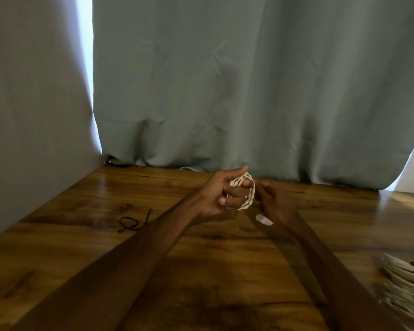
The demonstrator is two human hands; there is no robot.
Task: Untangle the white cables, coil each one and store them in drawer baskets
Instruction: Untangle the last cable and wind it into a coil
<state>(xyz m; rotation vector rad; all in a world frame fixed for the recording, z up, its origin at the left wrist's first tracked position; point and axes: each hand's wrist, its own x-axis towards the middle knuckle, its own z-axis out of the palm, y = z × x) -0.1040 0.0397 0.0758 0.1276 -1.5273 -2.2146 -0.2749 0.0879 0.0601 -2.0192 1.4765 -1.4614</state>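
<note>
Head view showed one white coil (240, 180) looped round the left hand's (215, 194) curled fingers above the table (225, 259), its long axis running 12 to 6. The right hand (276, 201) sat at its 3 o'clock, nearer the one loose plug (264, 220), its grip too blurred to tell. One black tie (132, 223) lay at 9 o'clock, and what looked like one basket (406, 283) at 4.

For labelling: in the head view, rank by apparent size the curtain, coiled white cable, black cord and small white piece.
1. curtain
2-3. coiled white cable and black cord: look alike, unranked
4. small white piece
</note>
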